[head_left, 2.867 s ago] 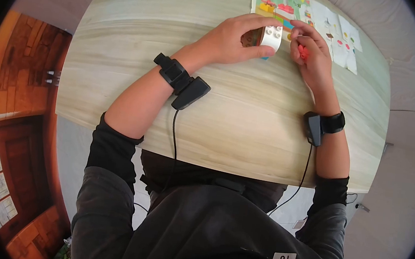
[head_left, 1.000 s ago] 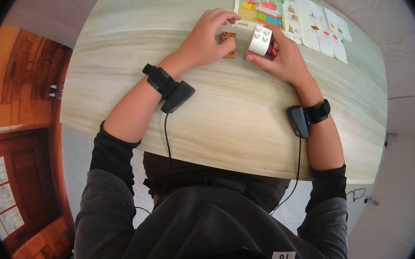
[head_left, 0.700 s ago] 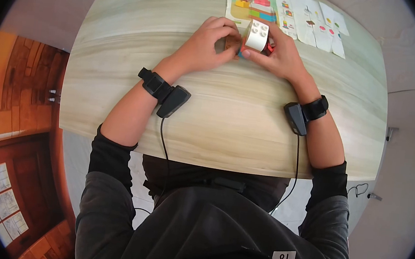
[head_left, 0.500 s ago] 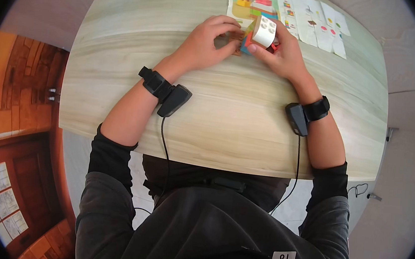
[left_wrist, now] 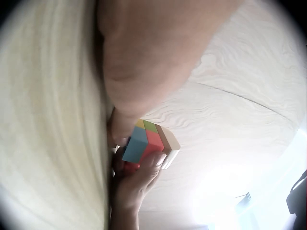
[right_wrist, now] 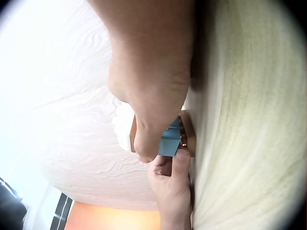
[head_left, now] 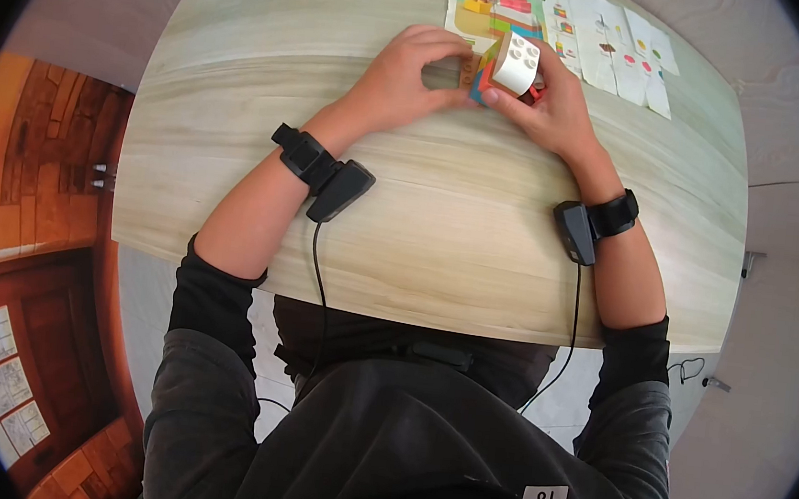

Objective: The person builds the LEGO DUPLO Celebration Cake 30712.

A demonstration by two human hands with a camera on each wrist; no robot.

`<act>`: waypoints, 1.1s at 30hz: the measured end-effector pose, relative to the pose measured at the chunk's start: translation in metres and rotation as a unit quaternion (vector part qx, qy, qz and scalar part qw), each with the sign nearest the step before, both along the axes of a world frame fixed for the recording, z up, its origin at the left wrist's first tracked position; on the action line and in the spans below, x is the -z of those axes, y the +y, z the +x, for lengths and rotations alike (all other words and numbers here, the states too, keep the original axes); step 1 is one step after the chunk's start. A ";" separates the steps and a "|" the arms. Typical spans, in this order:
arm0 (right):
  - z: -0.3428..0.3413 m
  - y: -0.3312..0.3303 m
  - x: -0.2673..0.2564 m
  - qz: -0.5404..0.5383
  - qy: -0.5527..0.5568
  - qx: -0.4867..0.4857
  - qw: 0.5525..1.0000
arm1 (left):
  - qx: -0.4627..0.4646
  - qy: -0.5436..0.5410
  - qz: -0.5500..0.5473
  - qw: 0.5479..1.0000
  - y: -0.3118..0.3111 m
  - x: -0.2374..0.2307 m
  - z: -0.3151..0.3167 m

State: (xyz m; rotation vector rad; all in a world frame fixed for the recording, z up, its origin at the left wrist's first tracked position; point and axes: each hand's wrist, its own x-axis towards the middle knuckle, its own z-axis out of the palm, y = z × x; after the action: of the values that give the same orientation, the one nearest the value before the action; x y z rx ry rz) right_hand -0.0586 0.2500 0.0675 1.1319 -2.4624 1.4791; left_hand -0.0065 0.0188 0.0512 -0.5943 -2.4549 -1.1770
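My right hand (head_left: 560, 101) grips a stack of toy building bricks, thumb on the near side. On top is a white rounded brick (head_left: 517, 62) with studs; below it the left wrist view shows red (left_wrist: 154, 139), green (left_wrist: 150, 126), yellow (left_wrist: 139, 123) and blue (left_wrist: 136, 143) bricks. A small red piece (left_wrist: 130, 166) is also tucked in this hand, mostly hidden. With thumb and fingers at opposite ends, my left hand (head_left: 400, 76) holds a brown studded plate (head_left: 467, 73) on the table. The stack's blue underside is tilted, close over the plate's studs (right_wrist: 183, 139).
A printed instruction sheet (head_left: 620, 54) with creases lies at the back right of the wooden table (head_left: 459, 226). A black camera is strapped to each wrist, its cable (head_left: 322, 276) running over the front edge.
Earlier the left hand held the stack; it passed to the right hand. The left hand then took the brown plate, and the stack has been tilted and brought over it.
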 end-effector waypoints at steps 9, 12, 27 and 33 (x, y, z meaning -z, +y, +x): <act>-0.003 0.000 0.002 0.005 0.021 0.006 1.000 | 0.057 -0.015 -0.044 0.997 -0.001 -0.004 -0.001; -0.003 0.000 0.003 0.004 0.018 0.007 1.000 | 0.052 -0.037 -0.030 0.998 -0.001 -0.009 0.001; 0.006 -0.007 -0.012 0.110 -0.028 0.013 0.993 | 0.038 -0.021 -0.042 0.998 -0.003 -0.001 0.000; 0.003 -0.007 -0.010 0.110 -0.014 0.009 0.994 | 0.038 0.000 -0.070 0.997 -0.003 0.005 -0.001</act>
State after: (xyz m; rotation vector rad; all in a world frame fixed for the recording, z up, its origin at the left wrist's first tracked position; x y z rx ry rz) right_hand -0.0551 0.2429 0.0772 1.1253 -2.7023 1.2508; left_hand -0.0072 0.0161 0.0463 -0.7326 -2.5506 -1.0397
